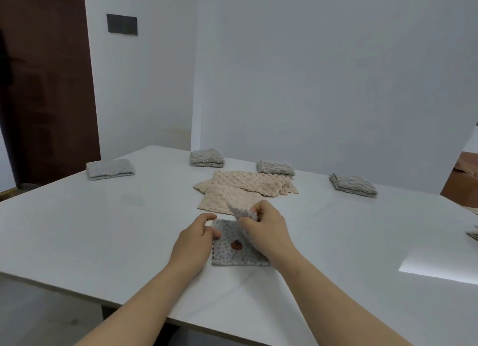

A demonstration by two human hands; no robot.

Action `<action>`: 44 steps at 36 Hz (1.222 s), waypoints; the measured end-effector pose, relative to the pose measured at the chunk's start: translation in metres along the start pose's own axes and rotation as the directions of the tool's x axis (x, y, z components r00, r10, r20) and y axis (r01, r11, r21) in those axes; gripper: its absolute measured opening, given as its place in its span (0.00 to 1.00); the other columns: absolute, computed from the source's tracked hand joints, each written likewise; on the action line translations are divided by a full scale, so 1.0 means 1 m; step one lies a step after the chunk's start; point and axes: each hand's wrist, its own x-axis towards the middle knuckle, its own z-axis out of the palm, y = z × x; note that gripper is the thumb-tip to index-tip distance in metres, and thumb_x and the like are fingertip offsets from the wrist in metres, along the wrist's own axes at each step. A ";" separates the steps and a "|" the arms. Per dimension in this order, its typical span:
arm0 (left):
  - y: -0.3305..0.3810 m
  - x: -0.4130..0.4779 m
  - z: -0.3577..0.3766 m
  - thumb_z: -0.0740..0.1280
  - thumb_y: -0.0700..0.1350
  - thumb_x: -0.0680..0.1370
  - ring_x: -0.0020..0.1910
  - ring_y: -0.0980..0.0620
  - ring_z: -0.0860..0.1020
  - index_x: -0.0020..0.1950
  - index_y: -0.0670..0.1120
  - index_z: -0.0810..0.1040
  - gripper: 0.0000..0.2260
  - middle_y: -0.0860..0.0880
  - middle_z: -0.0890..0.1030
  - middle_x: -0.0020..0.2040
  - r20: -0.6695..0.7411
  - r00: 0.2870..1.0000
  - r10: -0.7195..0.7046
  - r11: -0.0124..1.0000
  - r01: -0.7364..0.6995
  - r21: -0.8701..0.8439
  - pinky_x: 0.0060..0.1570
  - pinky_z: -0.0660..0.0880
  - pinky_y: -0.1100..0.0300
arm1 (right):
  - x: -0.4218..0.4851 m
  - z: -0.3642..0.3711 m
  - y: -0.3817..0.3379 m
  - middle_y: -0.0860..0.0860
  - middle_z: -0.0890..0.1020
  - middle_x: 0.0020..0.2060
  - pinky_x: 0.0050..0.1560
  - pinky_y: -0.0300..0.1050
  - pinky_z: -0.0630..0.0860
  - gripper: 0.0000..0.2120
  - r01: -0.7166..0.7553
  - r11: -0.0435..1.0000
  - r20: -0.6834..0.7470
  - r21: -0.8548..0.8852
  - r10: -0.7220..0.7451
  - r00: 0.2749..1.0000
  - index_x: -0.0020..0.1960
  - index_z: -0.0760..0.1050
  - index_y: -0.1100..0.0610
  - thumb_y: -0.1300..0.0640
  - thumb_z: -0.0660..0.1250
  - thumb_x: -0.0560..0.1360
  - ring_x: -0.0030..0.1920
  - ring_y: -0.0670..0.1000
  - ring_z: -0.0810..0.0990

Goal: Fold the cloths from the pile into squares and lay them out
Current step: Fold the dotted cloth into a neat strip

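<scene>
A grey dotted cloth [232, 252] with a small brown mark lies on the white table [103, 229] in front of me. My right hand [266, 231] pinches its far right corner and holds that flap lifted over the cloth. My left hand [196, 242] rests at the cloth's left edge with curled fingers touching it. Just behind lies the pile of beige cloths [240, 187], spread flat. Several folded grey cloths sit along the far edge: one at the left [110, 169], one at the middle [206, 158], one right of it [275, 167], one at the far right [353, 185].
A brown box [463, 185] stands at the table's right edge, with something flat [473, 234] below it at the frame border. A dark wooden door [44, 86] is at the left, white walls behind. The table's near edge runs diagonally under my forearms.
</scene>
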 end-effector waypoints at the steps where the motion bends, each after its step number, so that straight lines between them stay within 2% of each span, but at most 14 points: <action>1: 0.000 0.000 0.000 0.54 0.39 0.79 0.52 0.53 0.77 0.63 0.52 0.71 0.15 0.54 0.81 0.45 0.005 1.000 0.002 1.000 -0.003 0.014 0.50 0.67 0.61 | -0.001 0.003 0.002 0.46 0.70 0.33 0.31 0.35 0.63 0.08 -0.001 1.000 0.015 -0.007 0.002 1.000 0.41 0.65 0.55 0.56 0.64 0.75 0.32 0.43 0.67; 6: -0.002 0.003 0.001 0.53 0.41 0.81 0.51 0.54 0.75 0.65 0.53 0.70 0.16 0.54 0.80 0.46 0.017 0.999 0.032 0.996 -0.034 0.085 0.48 0.65 0.62 | -0.006 0.010 0.009 0.47 0.70 0.31 0.25 0.27 0.65 0.07 -0.033 0.999 0.098 0.001 0.033 0.995 0.41 0.65 0.56 0.63 0.63 0.74 0.25 0.35 0.73; 9: -0.002 0.004 0.002 0.53 0.42 0.81 0.50 0.54 0.74 0.64 0.54 0.71 0.15 0.53 0.80 0.46 0.013 0.999 0.039 0.995 -0.040 0.088 0.48 0.65 0.62 | -0.007 0.014 0.014 0.46 0.72 0.33 0.36 0.37 0.70 0.10 0.004 0.997 0.116 -0.071 0.005 0.993 0.38 0.63 0.53 0.61 0.63 0.73 0.32 0.40 0.74; 12: -0.001 0.003 0.001 0.54 0.44 0.82 0.50 0.54 0.74 0.63 0.53 0.73 0.14 0.53 0.78 0.48 -0.002 0.999 0.041 0.995 -0.041 0.093 0.48 0.65 0.62 | -0.009 0.015 0.016 0.44 0.71 0.33 0.33 0.32 0.65 0.10 0.035 0.994 0.139 -0.106 -0.020 0.990 0.38 0.64 0.51 0.59 0.64 0.73 0.33 0.42 0.69; 17: 0.002 0.002 0.001 0.56 0.47 0.81 0.50 0.53 0.74 0.55 0.49 0.78 0.12 0.53 0.79 0.52 -0.023 0.999 0.038 0.992 -0.035 0.125 0.49 0.67 0.60 | -0.011 0.015 0.017 0.44 0.79 0.38 0.35 0.28 0.68 0.04 -0.019 0.999 0.242 0.041 0.009 0.970 0.42 0.73 0.50 0.55 0.68 0.72 0.35 0.39 0.75; 20: 0.003 0.000 0.001 0.56 0.49 0.81 0.50 0.51 0.76 0.47 0.48 0.79 0.13 0.51 0.81 0.49 -0.042 0.999 0.026 0.989 -0.019 0.147 0.50 0.70 0.58 | -0.010 0.007 0.016 0.44 0.80 0.35 0.37 0.29 0.70 0.04 0.025 0.998 0.110 0.063 -0.032 0.993 0.39 0.77 0.52 0.57 0.67 0.73 0.35 0.38 0.75; 23: -0.001 0.003 0.003 0.55 0.49 0.81 0.55 0.47 0.74 0.48 0.46 0.80 0.15 0.47 0.79 0.50 -0.087 0.994 0.064 0.973 -0.042 0.228 0.54 0.68 0.56 | -0.009 -0.005 0.019 0.44 0.80 0.40 0.51 0.40 0.72 0.07 0.082 0.975 -0.038 -0.204 -0.091 0.995 0.46 0.79 0.52 0.58 0.62 0.75 0.45 0.44 0.76; 26: -0.001 0.002 0.004 0.56 0.51 0.80 0.64 0.48 0.66 0.58 0.49 0.77 0.14 0.49 0.70 0.54 -0.073 0.990 0.119 0.970 -0.100 0.221 0.60 0.61 0.60 | -0.010 -0.011 0.030 0.46 0.77 0.59 0.63 0.44 0.63 0.16 0.109 0.863 0.083 -0.493 -0.079 0.993 0.64 0.73 0.50 0.54 0.57 0.78 0.64 0.48 0.68; 29: 0.002 0.001 0.005 0.49 0.57 0.75 0.73 0.53 0.56 0.68 0.54 0.69 0.24 0.54 0.62 0.72 0.156 0.968 0.195 0.892 -0.241 0.381 0.68 0.55 0.59 | -0.012 -0.009 0.043 0.43 0.62 0.73 0.69 0.47 0.53 0.22 0.180 0.768 0.249 -0.614 -0.027 0.968 0.73 0.61 0.49 0.48 0.54 0.80 0.73 0.47 0.55; 31: 0.002 0.002 0.006 0.52 0.53 0.78 0.75 0.56 0.48 0.73 0.56 0.60 0.22 0.58 0.53 0.76 0.312 0.937 0.157 0.806 -0.304 0.507 0.72 0.50 0.56 | -0.012 -0.009 0.047 0.43 0.55 0.75 0.71 0.48 0.48 0.24 0.191 0.749 0.306 -0.634 0.016 0.952 0.75 0.56 0.50 0.46 0.51 0.80 0.75 0.46 0.49; 33: 0.003 0.002 0.006 0.55 0.46 0.79 0.76 0.57 0.45 0.75 0.56 0.55 0.24 0.58 0.51 0.77 0.381 0.920 0.095 0.782 -0.306 0.543 0.74 0.47 0.55 | -0.011 -0.011 0.049 0.43 0.53 0.76 0.72 0.48 0.47 0.25 0.186 0.749 0.331 -0.636 0.047 0.942 0.75 0.53 0.50 0.45 0.50 0.81 0.75 0.45 0.47; 36: 0.004 -0.001 0.004 0.51 0.45 0.80 0.76 0.58 0.45 0.76 0.54 0.52 0.24 0.56 0.50 0.77 0.417 0.908 0.042 0.734 -0.311 0.604 0.73 0.44 0.55 | -0.011 -0.013 0.050 0.45 0.50 0.76 0.73 0.48 0.44 0.26 0.179 0.732 0.365 -0.658 0.102 0.925 0.76 0.50 0.50 0.44 0.47 0.81 0.76 0.46 0.46; 40: 0.001 -0.007 0.006 0.46 0.49 0.81 0.76 0.57 0.44 0.77 0.52 0.46 0.23 0.54 0.45 0.78 0.410 0.912 -0.009 0.601 -0.323 0.731 0.74 0.43 0.52 | -0.011 -0.013 0.054 0.46 0.47 0.77 0.74 0.49 0.43 0.27 0.183 0.699 0.387 -0.692 0.144 0.911 0.77 0.46 0.51 0.43 0.45 0.81 0.76 0.48 0.44; 44: 0.002 -0.011 0.007 0.44 0.51 0.81 0.76 0.56 0.42 0.77 0.52 0.44 0.24 0.53 0.43 0.78 0.397 0.916 -0.053 0.581 -0.295 0.758 0.74 0.41 0.51 | -0.011 -0.012 0.054 0.47 0.46 0.77 0.74 0.51 0.42 0.27 0.173 0.700 0.391 -0.693 0.164 0.905 0.77 0.45 0.51 0.43 0.44 0.81 0.76 0.48 0.44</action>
